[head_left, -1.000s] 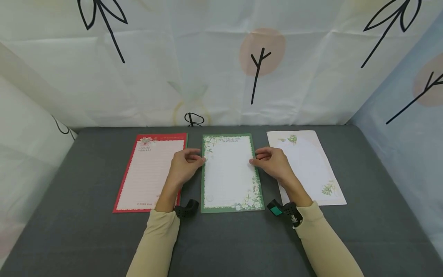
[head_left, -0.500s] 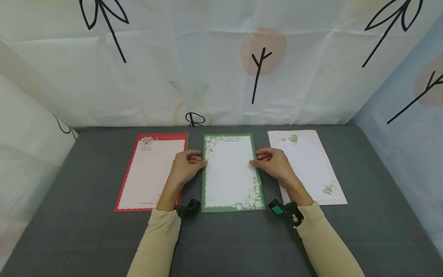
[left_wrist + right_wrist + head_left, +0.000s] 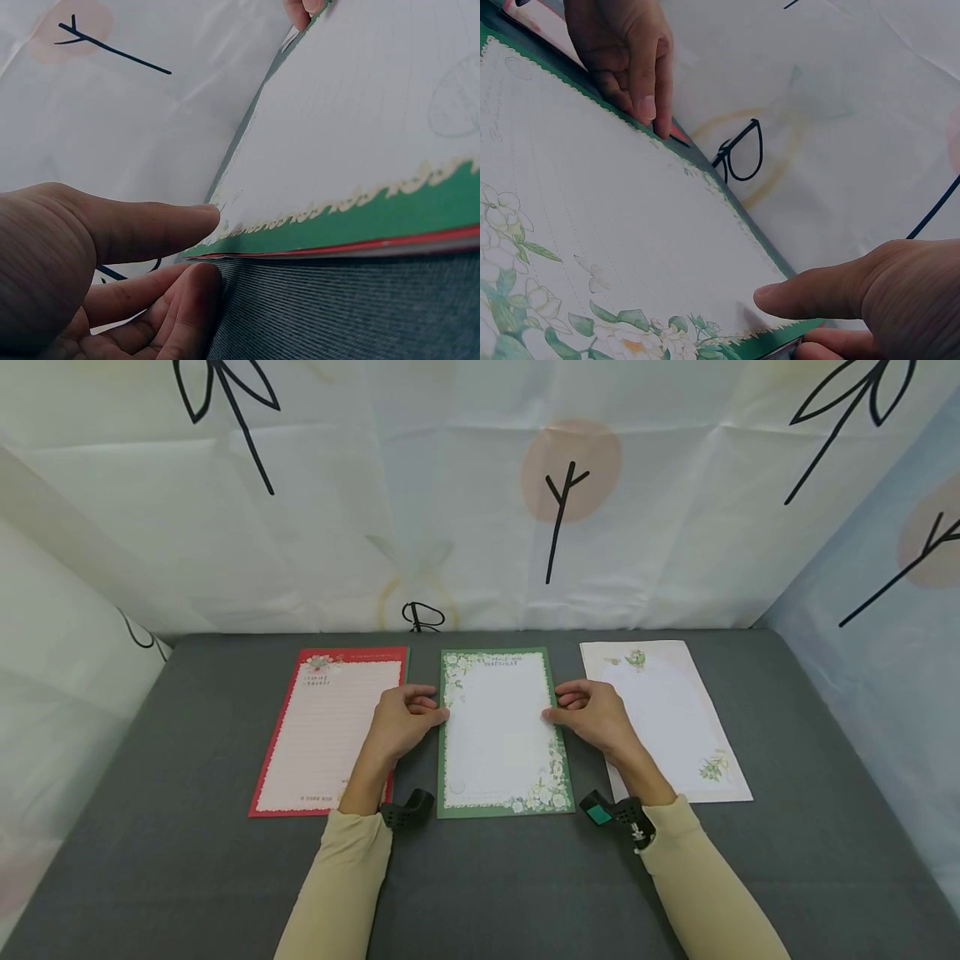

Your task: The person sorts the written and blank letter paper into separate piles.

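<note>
A green-bordered sheet of letter paper point(image 3: 491, 735) with printed flowers lies at the middle of the grey table, on top of thin layers whose red and white edges show in the left wrist view. My left hand point(image 3: 402, 718) holds its left edge, thumb on the top face and fingers at the side. On the opposite edge my right hand point(image 3: 592, 714) does the same, its thumb point(image 3: 795, 296) resting on the printed margin. Both hands sit at about the same height along the sheet. The curled fingers of each hand are partly hidden.
Red-bordered lined paper point(image 3: 330, 735) lies to the left, partly under the left forearm. White paper with green leaf prints point(image 3: 660, 710) lies to the right, partly behind the right wrist. A patterned cloth wall point(image 3: 450, 510) rises behind the grey table point(image 3: 480, 893).
The view has shifted very slightly. Both hands keep their places on the edges of the green-bordered paper, which stays where it was.
</note>
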Tool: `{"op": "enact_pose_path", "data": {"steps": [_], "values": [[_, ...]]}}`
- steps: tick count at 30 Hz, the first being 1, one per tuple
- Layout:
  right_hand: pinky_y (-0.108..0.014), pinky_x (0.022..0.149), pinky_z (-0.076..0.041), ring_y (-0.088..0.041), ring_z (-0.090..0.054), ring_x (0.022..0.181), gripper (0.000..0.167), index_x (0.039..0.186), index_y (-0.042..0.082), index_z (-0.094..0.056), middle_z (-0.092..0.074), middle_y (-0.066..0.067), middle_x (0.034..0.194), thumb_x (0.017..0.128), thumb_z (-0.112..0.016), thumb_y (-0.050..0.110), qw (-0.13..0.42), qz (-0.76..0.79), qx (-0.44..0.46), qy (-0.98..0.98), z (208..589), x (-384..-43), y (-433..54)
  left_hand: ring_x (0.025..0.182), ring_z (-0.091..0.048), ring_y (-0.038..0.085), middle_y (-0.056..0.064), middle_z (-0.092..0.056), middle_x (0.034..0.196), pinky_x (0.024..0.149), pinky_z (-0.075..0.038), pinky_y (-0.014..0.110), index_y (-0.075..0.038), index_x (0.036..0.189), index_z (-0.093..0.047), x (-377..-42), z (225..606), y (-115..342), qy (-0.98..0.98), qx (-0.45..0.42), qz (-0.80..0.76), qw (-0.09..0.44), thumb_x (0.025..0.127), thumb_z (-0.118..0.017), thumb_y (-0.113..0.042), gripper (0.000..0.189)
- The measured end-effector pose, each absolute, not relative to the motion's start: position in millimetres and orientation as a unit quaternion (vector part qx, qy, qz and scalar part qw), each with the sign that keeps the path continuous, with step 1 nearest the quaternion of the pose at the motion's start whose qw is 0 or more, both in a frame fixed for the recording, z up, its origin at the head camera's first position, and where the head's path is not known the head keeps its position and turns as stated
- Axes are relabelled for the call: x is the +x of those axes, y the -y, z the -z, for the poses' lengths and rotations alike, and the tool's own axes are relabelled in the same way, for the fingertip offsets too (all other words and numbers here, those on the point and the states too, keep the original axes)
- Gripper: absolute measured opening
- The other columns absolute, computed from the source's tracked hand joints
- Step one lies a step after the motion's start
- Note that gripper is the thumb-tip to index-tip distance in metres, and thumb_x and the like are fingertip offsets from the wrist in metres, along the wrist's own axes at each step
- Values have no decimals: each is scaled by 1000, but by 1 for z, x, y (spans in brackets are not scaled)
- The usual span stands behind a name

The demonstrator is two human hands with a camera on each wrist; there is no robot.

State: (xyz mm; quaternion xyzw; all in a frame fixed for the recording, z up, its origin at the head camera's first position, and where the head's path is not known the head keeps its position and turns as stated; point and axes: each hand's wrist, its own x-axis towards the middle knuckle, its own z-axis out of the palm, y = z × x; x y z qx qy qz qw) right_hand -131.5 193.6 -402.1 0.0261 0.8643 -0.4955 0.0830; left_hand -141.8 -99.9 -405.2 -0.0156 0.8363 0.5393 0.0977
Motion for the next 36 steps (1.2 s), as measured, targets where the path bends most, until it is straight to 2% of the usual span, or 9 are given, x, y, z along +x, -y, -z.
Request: {"op": "enact_pose_path", "data": {"steps": [20,36], "values": [[-36,76,-47,-28,-57,92,42,126,-7,-64,-63,-19,107,90,-78,11,62,478,12,-876,403,-129,-190,91,-60,23,14,-65,101,72,-48,24,5,130,-65,-140,404,99,-836,-19,-541,96,90,-76,-6,42],[-35,74,-48,-28,-57,92,41,125,-7,-64,-63,-17,105,91,-76,12,57,487,12,-871,403,-128,-190,93,-60,25,14,-65,103,74,-48,27,3,129,-66,-140,404,98,-840,-14,-535,95,90,-76,-8,42]]}}
